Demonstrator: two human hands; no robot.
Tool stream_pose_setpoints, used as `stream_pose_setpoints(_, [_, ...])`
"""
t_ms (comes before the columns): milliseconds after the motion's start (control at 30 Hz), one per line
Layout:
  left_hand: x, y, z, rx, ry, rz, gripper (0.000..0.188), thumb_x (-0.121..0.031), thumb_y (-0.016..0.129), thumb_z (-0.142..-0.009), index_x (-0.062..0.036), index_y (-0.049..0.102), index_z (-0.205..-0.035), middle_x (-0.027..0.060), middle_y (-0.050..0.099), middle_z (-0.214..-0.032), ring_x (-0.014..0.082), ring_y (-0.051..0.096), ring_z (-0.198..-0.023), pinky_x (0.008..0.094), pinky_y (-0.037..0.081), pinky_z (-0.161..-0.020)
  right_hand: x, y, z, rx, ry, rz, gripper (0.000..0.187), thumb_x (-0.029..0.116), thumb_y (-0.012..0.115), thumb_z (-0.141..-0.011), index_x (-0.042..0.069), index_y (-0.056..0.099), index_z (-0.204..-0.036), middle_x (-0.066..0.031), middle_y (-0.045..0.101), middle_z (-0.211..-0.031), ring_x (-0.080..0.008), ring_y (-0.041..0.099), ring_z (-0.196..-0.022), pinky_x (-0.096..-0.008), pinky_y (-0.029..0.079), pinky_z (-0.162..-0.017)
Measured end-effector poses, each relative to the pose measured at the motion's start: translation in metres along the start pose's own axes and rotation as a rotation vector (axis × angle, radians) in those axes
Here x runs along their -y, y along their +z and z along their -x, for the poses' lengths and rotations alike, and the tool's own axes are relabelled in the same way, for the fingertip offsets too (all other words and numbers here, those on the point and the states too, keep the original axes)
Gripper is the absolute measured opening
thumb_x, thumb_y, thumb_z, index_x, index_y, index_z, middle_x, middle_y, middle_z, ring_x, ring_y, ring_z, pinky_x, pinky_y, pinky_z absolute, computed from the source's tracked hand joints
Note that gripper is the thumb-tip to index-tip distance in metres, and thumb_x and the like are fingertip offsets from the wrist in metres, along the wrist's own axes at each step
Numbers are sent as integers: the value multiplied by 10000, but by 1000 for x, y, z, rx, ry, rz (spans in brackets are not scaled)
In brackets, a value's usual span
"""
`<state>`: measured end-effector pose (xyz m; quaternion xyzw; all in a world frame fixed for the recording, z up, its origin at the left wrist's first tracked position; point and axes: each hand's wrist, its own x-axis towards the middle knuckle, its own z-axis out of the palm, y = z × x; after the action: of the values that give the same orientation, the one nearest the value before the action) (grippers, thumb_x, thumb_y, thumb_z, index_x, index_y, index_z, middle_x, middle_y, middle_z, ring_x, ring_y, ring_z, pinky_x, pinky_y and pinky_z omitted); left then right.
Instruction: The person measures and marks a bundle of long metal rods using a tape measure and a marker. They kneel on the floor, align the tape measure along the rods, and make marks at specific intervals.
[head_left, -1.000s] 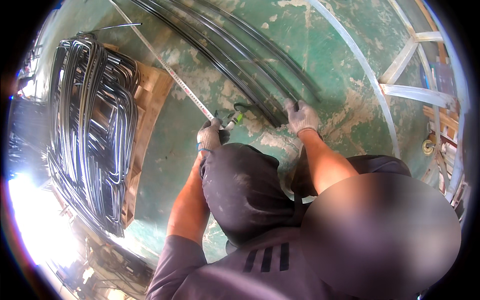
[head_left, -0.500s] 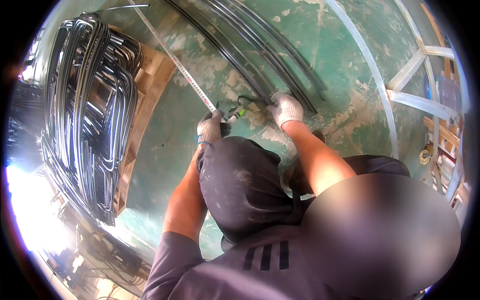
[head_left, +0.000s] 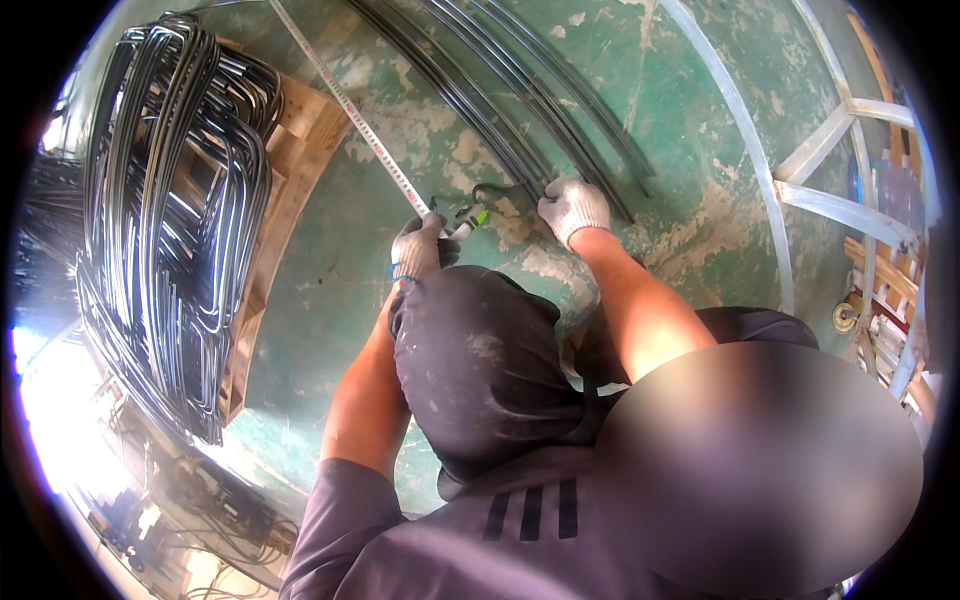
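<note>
My left hand (head_left: 418, 248), in a pale knit glove with dark fingers, is closed around a tape measure (head_left: 474, 222) with a bright green part. Its long white blade (head_left: 350, 110) runs out from the hand toward the far left, above the floor. My right hand (head_left: 577, 208), in a similar glove, is closed at the near ends of several dark straight metal tubes (head_left: 500, 95). The fingers seem to grip one tube end, though the glove hides the contact. A dark strap (head_left: 492, 188) curls between the hands, next to the tape measure.
On the left, a tall heap of bent metal tubes (head_left: 150, 190) rests on a wooden pallet (head_left: 300, 150). A pale metal frame (head_left: 745, 130) curves along the right, with a caster wheel (head_left: 845, 317) near it. The green floor (head_left: 320, 300) is worn and patchy.
The whole view has shifted slightly. Both hands keep their grips and have barely moved; the tape blade still stretches toward the far left.
</note>
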<state>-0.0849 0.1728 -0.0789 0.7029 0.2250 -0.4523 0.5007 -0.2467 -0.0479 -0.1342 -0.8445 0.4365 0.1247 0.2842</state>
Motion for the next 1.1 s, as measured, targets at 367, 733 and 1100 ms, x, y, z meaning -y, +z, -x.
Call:
stream_pose_setpoints(367, [3, -2, -8, -1, -3, 15, 328, -300, 670, -1115, -7, 706, -1259, 119, 709, -819, 201, 658, -600, 353, 554, -566, -7, 7, 3, -148, -120, 3, 210, 291, 726, -892, 115, 809, -969, -177, 808, -987, -412, 779, -946, -541, 617, -856])
stream_pose_setpoints(733, [4, 4, -5, -32, 36, -45, 306, -299, 697, -1065, -26, 748, -1193, 98, 731, -834, 183, 686, -602, 350, 557, -568, -33, 17, 32, -61, -28, 202, 193, 261, 731, -915, 110, 784, -1023, -192, 802, -1045, -391, 792, -972, -534, 627, -866])
stream_pose_setpoints(1100, [-10, 7, 9, -12, 20, -23, 346, -291, 662, -1099, 15, 710, -1254, 108, 731, -857, 181, 685, -611, 343, 541, -552, 40, -14, 11, -118, -82, 291, 616, 337, 888, -839, 95, 648, -1352, -176, 675, -1289, -374, 650, -1260, -472, 552, -1066])
